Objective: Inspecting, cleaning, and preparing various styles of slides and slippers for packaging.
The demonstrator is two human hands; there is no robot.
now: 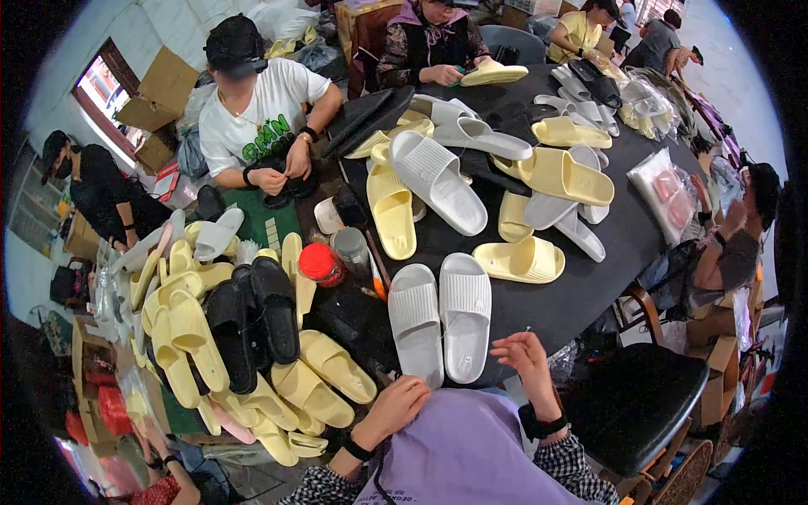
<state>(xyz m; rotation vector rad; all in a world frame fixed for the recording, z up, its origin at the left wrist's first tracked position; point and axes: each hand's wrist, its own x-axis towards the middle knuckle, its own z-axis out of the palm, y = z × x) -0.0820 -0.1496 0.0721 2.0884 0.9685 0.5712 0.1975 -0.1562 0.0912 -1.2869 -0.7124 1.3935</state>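
Note:
A pair of light grey slide sandals [465,317] lies side by side on the black table in front of me, heels toward me. My left hand [394,412] is at the heel of the left slide, its fingers curled together; what they hold, if anything, is hidden. To the right of the right slide's heel, my right hand [526,362] is raised with bent fingers apart and nothing visible in it. Beyond the pair, a loose heap of grey and pale yellow slides [438,182] covers the middle of the table.
On the left is a pile of yellow and black slides [194,337]. A red-lidded jar [321,264] and a grey-lidded jar [351,247] stand near the middle. Co-workers sit around the table, one in a white shirt [268,114]. A black stool [640,404] is at my right.

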